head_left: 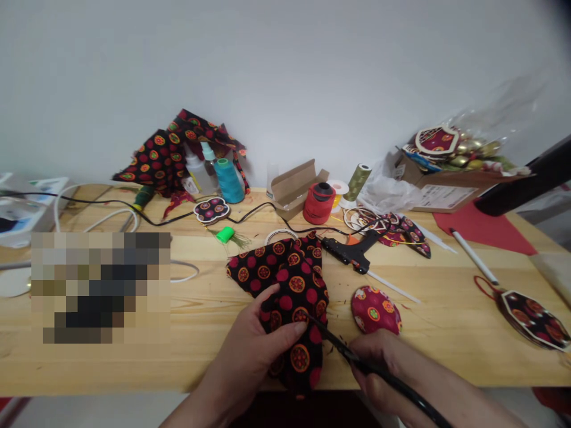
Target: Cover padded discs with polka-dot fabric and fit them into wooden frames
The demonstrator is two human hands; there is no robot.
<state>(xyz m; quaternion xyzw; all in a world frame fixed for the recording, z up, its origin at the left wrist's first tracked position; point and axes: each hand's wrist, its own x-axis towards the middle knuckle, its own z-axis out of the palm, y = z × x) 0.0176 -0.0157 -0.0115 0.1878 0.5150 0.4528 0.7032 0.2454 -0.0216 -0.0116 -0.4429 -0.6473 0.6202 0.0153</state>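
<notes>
My left hand (267, 342) grips a piece of black fabric (307, 285) printed with red dots and orange-ringed flowers, thumb on top. The cloth hangs slightly over the table's front edge. My right hand (388, 368) is closed around black scissors (341, 348), their tip touching the fabric beside my left thumb. Part of the handles runs out of the bottom of the view. Just beyond my right hand lies a round fabric-covered pad (377, 310) in dark red. A black glue gun (352, 252) with a white glue stick rests past the cloth.
Dark scraps dot the wooden table (205, 339). Along the wall stand a teal thread cone (229, 181), an open carton (292, 190), a red thread spool (319, 203) and a filled cardboard box (446, 184). A cable (254, 211) crosses behind. An octagonal ornament (533, 318) lies right; a blurred patch covers the left.
</notes>
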